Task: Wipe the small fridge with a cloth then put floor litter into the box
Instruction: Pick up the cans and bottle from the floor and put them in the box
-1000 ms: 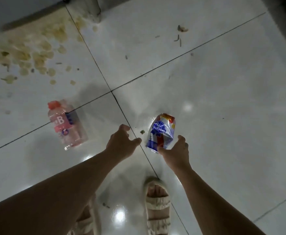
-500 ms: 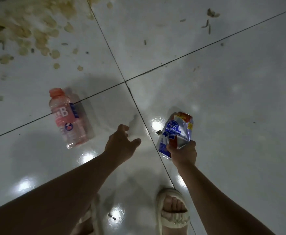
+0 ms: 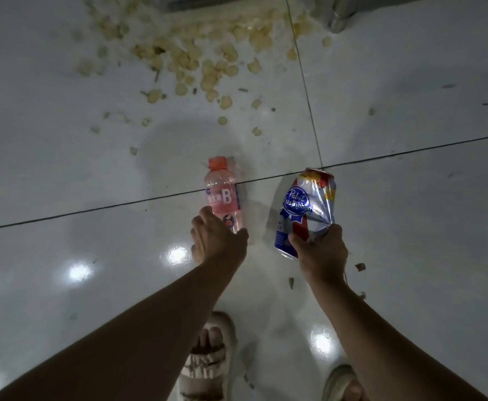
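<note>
1. The pink bottle [image 3: 223,195] lies on the floor [image 3: 410,212], its base under the left hand [image 3: 218,240], whose fingers are spread and closing.
2. The right hand [image 3: 319,250] pinches a crushed can [image 3: 306,209].
3. Best to wrap the bottle's middle firmly; it may roll.
4. Crumbs [image 3: 202,62] lie beyond both hands.

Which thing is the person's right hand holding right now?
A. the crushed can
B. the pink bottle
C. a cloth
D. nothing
A: the right hand grips the lower end of the crushed can, while the pink bottle lies on the floor by the left hand.
</note>
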`<state>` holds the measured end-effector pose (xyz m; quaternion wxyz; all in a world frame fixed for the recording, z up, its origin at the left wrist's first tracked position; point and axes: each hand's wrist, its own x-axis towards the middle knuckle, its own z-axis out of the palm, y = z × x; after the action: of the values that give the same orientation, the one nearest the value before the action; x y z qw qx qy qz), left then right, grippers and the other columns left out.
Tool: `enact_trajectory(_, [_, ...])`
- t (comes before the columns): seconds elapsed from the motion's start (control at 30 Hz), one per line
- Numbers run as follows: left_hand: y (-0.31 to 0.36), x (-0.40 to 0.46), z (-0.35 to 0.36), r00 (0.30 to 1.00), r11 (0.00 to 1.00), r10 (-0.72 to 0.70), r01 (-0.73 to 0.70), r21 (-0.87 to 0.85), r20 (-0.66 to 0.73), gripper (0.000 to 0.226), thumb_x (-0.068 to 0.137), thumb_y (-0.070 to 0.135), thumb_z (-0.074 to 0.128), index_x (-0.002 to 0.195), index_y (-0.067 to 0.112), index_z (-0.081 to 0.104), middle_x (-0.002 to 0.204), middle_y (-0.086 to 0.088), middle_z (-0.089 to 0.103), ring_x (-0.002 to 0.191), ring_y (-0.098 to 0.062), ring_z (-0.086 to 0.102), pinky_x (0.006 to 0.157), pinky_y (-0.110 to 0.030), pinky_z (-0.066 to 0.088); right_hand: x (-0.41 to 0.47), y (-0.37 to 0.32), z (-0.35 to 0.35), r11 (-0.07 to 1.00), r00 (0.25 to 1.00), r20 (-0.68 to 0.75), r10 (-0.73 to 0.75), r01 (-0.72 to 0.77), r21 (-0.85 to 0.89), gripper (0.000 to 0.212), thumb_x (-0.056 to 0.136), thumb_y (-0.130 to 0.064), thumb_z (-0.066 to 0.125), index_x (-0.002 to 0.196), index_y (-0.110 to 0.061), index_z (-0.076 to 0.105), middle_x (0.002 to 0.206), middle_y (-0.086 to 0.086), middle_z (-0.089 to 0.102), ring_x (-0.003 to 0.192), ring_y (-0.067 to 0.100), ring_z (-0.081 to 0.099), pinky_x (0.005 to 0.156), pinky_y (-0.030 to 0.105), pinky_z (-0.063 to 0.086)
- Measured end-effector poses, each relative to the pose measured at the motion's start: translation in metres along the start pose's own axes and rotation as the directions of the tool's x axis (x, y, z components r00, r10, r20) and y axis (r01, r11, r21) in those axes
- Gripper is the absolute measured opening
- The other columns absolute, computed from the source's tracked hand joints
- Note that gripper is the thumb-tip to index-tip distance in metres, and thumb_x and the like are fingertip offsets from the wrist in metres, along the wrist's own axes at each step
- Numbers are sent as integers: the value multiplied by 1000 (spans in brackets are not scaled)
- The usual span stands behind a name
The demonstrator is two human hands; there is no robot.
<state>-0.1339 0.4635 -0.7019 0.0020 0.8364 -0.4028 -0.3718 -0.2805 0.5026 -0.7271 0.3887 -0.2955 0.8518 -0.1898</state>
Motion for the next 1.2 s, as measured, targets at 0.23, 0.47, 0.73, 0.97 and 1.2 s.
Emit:
enact_trajectory(0.23, [-27, 41, 22, 997, 995, -70, 71, -63, 27, 82, 72, 39, 76, 132, 7, 30, 127, -16, 43, 117, -32, 45, 99, -48, 42, 15, 0, 30, 994, 993, -58, -100, 97, -55, 57, 72, -22, 78, 116, 0, 48, 112, 14, 61, 99, 25, 60, 71, 20, 39])
enact_trajectory(0.47, [-24, 54, 41, 992, 990, -117, 121, -75, 51, 72, 69, 37, 77, 120, 8, 35, 114, -13, 55, 96, -30, 57, 82, -39, 50, 19, 11, 23, 997, 996, -54, -74, 72, -30, 53, 73, -20, 78, 113, -2, 47, 112, 12, 62, 85, 13, 52, 47, 0, 30])
enact_trajectory(0.73, [26, -3, -10, 997, 997, -24, 29, -65, 67, 72, 70, 36, 78, 120, 7, 36, 111, -12, 55, 88, -24, 54, 74, -33, 47, -8, -30, -65, 998, 995, -76, -60, 61, 9, 55, 74, -24, 77, 115, -2, 47, 109, 13, 63, 81, 14, 54, 70, 19, 42])
enact_trajectory(0.97, [122, -111, -90, 991, 988, 112, -103, -114, 78, 65, 69, 34, 78, 115, 10, 40, 108, -9, 59, 84, -20, 54, 69, -29, 47, -54, -99, -194, 991, 988, -133, -81, 94, 94, 50, 74, -26, 78, 107, -5, 48, 101, 9, 63, 78, 15, 56, 55, 7, 36])
enact_trajectory(1.2, [207, -253, -169, 967, 955, 219, -185, -231, 129, 64, 71, 35, 77, 117, 12, 39, 105, -4, 60, 78, -16, 55, 51, -17, 39, -118, -173, -353, 967, 962, -218, -163, 199, 158, 43, 73, -15, 78, 97, -13, 42, 94, 2, 58, 77, 13, 54, 48, 3, 36])
